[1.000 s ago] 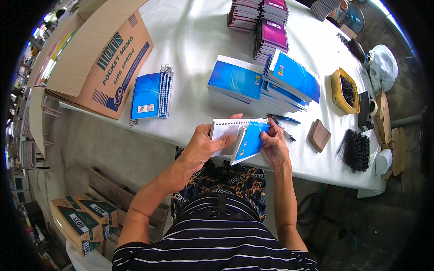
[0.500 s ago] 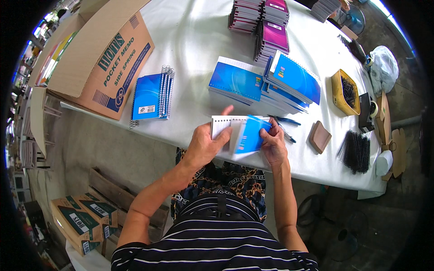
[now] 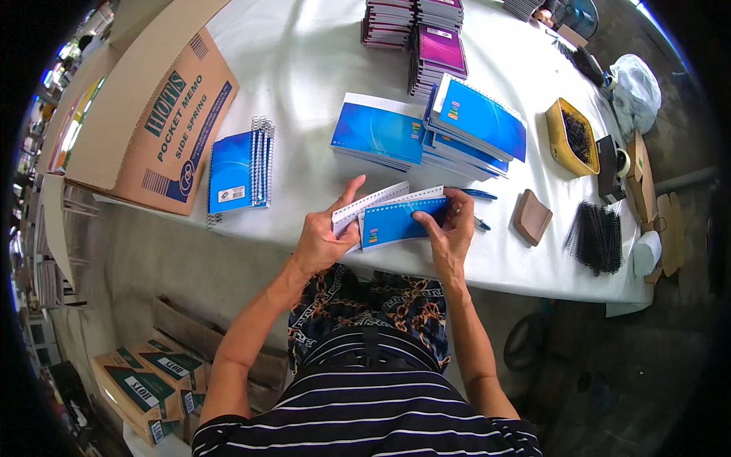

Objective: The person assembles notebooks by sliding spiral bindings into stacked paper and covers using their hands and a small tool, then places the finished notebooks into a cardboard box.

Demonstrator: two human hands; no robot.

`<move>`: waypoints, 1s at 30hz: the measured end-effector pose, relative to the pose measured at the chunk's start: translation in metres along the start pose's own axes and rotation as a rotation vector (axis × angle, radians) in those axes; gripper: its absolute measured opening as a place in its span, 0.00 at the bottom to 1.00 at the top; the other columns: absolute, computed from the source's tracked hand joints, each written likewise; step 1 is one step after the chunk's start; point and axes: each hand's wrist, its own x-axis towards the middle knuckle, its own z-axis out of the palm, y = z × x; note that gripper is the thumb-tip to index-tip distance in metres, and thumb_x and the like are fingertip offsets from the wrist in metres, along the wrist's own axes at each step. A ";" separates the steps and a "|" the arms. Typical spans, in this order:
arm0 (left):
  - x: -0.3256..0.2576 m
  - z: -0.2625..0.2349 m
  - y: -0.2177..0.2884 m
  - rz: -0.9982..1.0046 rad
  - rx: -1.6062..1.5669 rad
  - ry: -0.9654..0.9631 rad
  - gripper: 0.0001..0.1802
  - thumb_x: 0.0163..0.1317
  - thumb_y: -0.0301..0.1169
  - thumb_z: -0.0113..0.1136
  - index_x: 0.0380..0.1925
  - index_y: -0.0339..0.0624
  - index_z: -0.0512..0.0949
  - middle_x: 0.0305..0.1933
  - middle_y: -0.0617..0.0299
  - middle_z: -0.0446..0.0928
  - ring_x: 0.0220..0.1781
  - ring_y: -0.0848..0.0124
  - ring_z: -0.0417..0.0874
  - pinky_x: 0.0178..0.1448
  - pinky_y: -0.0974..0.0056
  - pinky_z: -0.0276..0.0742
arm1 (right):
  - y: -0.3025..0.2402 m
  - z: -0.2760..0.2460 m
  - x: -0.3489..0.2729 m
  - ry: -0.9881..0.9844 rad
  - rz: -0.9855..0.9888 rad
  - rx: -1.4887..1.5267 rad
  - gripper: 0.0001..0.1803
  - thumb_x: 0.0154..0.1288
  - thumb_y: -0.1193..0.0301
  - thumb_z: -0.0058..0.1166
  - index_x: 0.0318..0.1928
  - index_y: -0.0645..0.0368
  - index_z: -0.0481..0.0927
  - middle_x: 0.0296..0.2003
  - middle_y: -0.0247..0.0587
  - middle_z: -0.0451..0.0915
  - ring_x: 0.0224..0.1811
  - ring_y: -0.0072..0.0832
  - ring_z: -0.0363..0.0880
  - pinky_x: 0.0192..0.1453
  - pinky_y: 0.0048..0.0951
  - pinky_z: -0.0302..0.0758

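Between my hands, over the table's near edge, is an unbound memo pad with a blue cover (image 3: 402, 225) and a row of punched holes along its top. My right hand (image 3: 451, 232) pinches its right end, thumb on the blue cover. My left hand (image 3: 324, 238) is closed on the white punched pages (image 3: 369, 206), which fan apart from the covered part; its index finger points up and away. Just beyond lie a stack of blue pads (image 3: 377, 133) and a taller, skewed blue stack (image 3: 480, 118). To the left sit several spiral-bound blue notebooks (image 3: 231, 171).
A large open cardboard box (image 3: 171, 129) stands at left. Purple notebooks (image 3: 440, 49) are stacked at the back. On the right are pens (image 3: 480, 194), a brown block (image 3: 532, 218), black spiral coils (image 3: 596, 238), a yellow tin (image 3: 560, 145) and a tape dispenser (image 3: 611, 171).
The blue-covered part has turned from steeply tilted to nearly level, its cover now facing up. Both hands have shifted slightly left, and the view has moved a little.
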 end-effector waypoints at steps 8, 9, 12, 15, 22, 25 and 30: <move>-0.007 0.005 0.007 0.013 0.005 0.000 0.38 0.59 0.21 0.55 0.72 0.47 0.62 0.53 0.56 0.84 0.33 0.80 0.80 0.41 0.72 0.78 | 0.012 0.005 -0.005 0.094 -0.247 -0.285 0.34 0.54 0.79 0.71 0.60 0.63 0.69 0.47 0.39 0.74 0.47 0.21 0.75 0.47 0.22 0.75; -0.008 0.006 0.006 0.016 -0.002 0.001 0.38 0.59 0.21 0.55 0.72 0.47 0.62 0.53 0.56 0.84 0.34 0.80 0.80 0.41 0.72 0.78 | 0.011 0.005 -0.006 0.081 -0.213 -0.273 0.33 0.54 0.79 0.71 0.59 0.63 0.70 0.47 0.39 0.74 0.46 0.21 0.74 0.47 0.22 0.75; -0.010 0.005 0.005 -0.038 -0.085 -0.014 0.36 0.60 0.19 0.54 0.71 0.42 0.63 0.56 0.56 0.82 0.38 0.80 0.80 0.45 0.73 0.77 | 0.007 0.004 -0.005 0.057 -0.100 -0.111 0.31 0.55 0.77 0.72 0.58 0.63 0.70 0.48 0.38 0.73 0.44 0.20 0.73 0.47 0.21 0.74; -0.009 0.004 0.004 -0.044 -0.220 -0.010 0.33 0.60 0.17 0.53 0.68 0.34 0.65 0.63 0.54 0.77 0.47 0.79 0.80 0.52 0.73 0.75 | -0.005 0.006 -0.001 0.109 -0.025 0.188 0.29 0.56 0.74 0.72 0.56 0.61 0.72 0.43 0.32 0.73 0.42 0.18 0.71 0.46 0.19 0.71; -0.008 0.004 0.005 -0.085 -0.318 -0.050 0.25 0.61 0.15 0.52 0.61 0.26 0.72 0.73 0.51 0.66 0.65 0.69 0.74 0.61 0.70 0.72 | -0.002 -0.004 -0.001 -0.025 0.017 0.049 0.29 0.57 0.76 0.70 0.58 0.62 0.71 0.45 0.32 0.73 0.45 0.19 0.70 0.48 0.21 0.69; -0.009 0.006 -0.002 0.036 -0.367 -0.056 0.23 0.60 0.15 0.51 0.57 0.25 0.74 0.73 0.51 0.65 0.67 0.64 0.75 0.62 0.68 0.72 | -0.004 -0.004 -0.001 -0.030 0.052 0.090 0.30 0.57 0.78 0.68 0.60 0.64 0.71 0.50 0.37 0.73 0.53 0.24 0.73 0.58 0.25 0.70; -0.008 0.004 -0.002 0.055 -0.400 -0.100 0.23 0.60 0.14 0.50 0.57 0.28 0.75 0.70 0.50 0.69 0.66 0.62 0.75 0.65 0.66 0.73 | -0.005 -0.012 0.002 -0.072 0.084 0.091 0.32 0.55 0.77 0.71 0.59 0.63 0.70 0.50 0.36 0.72 0.50 0.23 0.72 0.57 0.24 0.70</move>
